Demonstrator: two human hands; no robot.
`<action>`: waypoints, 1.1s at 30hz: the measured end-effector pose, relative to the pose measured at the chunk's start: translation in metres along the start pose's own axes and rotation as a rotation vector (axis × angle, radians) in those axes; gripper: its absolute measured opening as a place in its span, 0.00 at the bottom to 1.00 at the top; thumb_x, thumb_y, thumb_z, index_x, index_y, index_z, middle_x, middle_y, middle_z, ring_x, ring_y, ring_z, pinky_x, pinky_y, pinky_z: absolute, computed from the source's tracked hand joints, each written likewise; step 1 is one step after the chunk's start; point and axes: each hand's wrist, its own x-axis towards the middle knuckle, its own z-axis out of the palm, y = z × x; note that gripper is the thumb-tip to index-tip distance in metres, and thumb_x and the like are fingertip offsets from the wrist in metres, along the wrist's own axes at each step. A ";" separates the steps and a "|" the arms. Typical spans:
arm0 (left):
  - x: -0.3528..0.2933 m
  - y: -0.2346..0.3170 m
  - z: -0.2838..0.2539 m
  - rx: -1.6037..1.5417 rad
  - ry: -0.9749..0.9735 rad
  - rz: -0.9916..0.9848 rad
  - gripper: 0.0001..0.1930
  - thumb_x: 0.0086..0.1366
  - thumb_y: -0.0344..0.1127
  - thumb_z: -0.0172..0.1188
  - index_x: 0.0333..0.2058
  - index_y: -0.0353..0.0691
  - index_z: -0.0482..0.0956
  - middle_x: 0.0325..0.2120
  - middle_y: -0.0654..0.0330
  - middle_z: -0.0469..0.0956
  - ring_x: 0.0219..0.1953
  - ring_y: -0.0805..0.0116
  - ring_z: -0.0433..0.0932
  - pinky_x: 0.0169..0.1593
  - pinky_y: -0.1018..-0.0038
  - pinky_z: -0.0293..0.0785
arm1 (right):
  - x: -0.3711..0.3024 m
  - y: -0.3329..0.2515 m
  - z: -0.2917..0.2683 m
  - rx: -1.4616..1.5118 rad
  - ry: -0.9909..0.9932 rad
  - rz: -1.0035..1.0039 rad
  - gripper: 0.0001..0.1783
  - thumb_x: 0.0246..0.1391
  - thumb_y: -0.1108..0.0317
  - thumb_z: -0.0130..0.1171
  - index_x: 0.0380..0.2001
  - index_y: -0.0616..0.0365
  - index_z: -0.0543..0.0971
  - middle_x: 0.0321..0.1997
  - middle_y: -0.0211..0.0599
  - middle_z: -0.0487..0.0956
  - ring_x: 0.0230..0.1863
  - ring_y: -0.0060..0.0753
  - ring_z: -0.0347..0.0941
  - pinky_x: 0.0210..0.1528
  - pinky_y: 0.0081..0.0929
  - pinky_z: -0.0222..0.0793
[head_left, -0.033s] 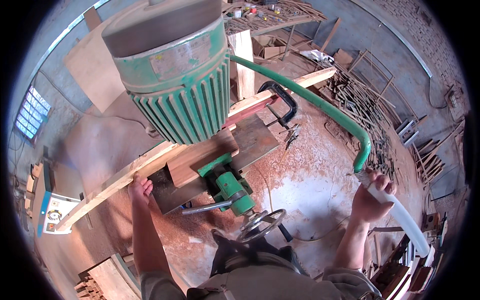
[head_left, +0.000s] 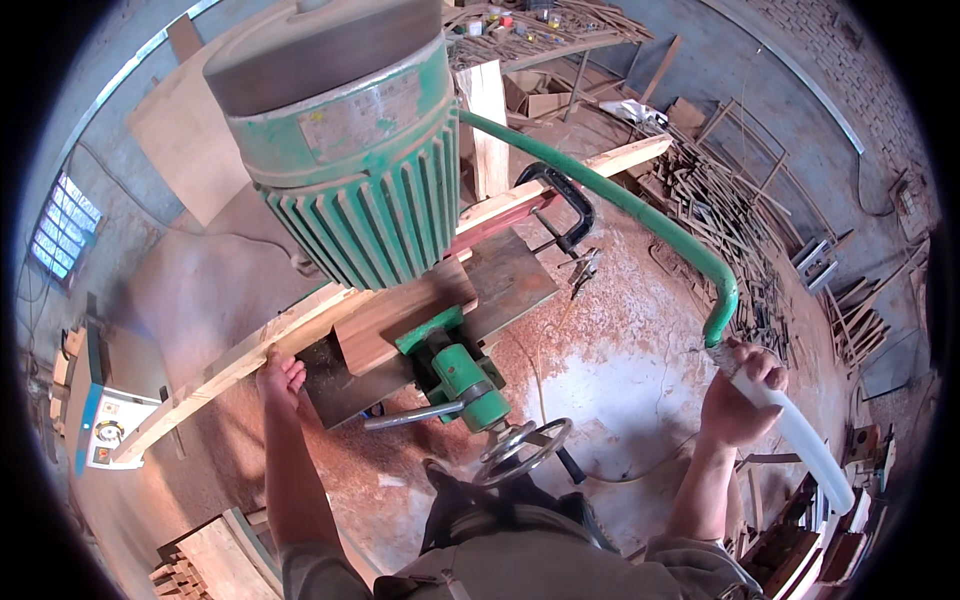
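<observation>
Timber (head_left: 200, 390) slants across, long — middle hidden behind ribbed green motor (head_left: 370, 215), black clamp (head_left: 585, 214) by far half. Left hand (head_left: 281, 380) at its near edge, fingers curled, can't tell if gripping. Right hand (head_left: 738, 402) — fingers clamped around white tube (head_left: 800, 432) on green lever (head_left: 640, 207).

The motor (head_left: 365, 200) is above the board (head_left: 215, 377), the clamp (head_left: 581, 208) is to its right, and the wheel (head_left: 512, 436) is between the left hand (head_left: 281, 379) and right hand (head_left: 744, 396).
</observation>
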 end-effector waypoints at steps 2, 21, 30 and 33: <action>0.000 -0.001 -0.001 0.031 -0.010 0.011 0.30 0.61 0.56 0.51 0.56 0.43 0.60 0.46 0.49 0.71 0.39 0.60 0.74 0.45 0.64 0.72 | -0.013 0.002 -0.004 0.003 0.039 0.057 0.17 0.48 0.51 0.60 0.32 0.48 0.69 0.34 0.32 0.68 0.45 0.40 0.63 0.59 0.47 0.49; -0.016 -0.025 0.033 -0.445 -0.130 0.066 0.21 0.63 0.49 0.51 0.49 0.43 0.66 0.37 0.55 0.75 0.38 0.65 0.76 0.36 0.73 0.75 | 0.206 -0.039 0.108 0.377 -0.284 0.117 0.17 0.56 0.61 0.51 0.43 0.64 0.71 0.46 0.49 0.73 0.51 0.48 0.67 0.63 0.50 0.51; -0.022 -0.026 0.025 -0.431 -0.042 0.102 0.20 0.64 0.47 0.50 0.50 0.43 0.66 0.36 0.57 0.76 0.36 0.66 0.78 0.36 0.73 0.75 | 0.112 0.099 0.213 -0.591 -0.704 0.349 0.18 0.60 0.58 0.45 0.44 0.63 0.72 0.48 0.46 0.74 0.49 0.38 0.70 0.55 0.37 0.62; -0.030 -0.020 0.050 -0.370 -0.088 0.103 0.23 0.63 0.49 0.51 0.52 0.41 0.64 0.38 0.55 0.75 0.39 0.65 0.76 0.40 0.70 0.73 | -0.035 0.153 0.223 -0.594 -1.262 0.540 0.37 0.49 0.44 0.56 0.53 0.65 0.68 0.50 0.55 0.71 0.52 0.49 0.69 0.54 0.38 0.64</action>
